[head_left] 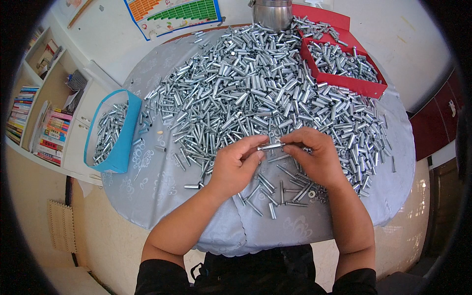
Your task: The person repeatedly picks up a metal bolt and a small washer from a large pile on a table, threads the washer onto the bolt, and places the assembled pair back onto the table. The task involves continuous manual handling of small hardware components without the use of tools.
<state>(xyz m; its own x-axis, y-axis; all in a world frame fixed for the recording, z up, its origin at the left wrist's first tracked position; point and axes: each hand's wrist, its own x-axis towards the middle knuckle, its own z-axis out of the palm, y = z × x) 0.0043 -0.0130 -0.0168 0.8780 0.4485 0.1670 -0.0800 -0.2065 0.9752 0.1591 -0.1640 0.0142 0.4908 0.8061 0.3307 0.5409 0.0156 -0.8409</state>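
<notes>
Between my two hands is a silver expansion bolt point(271, 146), lying roughly level above the near part of the heap. My left hand point(237, 163) pinches its left end with thumb and index finger. At the other end, the thumb and fingers of my right hand point(314, 153) close on it. Fingertips partly cover both ends. Beneath and beyond the hands spreads a big heap of metal sleeves and bolts point(236, 83). Several loose bolts and sleeves point(265, 184) lie just below the hands, with a small pile of washers point(320, 195) near my right wrist.
A round table with a silvery cloth point(162, 196) carries everything. At left stands a blue box point(129, 132) of metal parts; at back right, a red box point(344, 87) holds more. Behind the heap is a steel pot point(273, 15). A bookshelf point(44, 98) stands left.
</notes>
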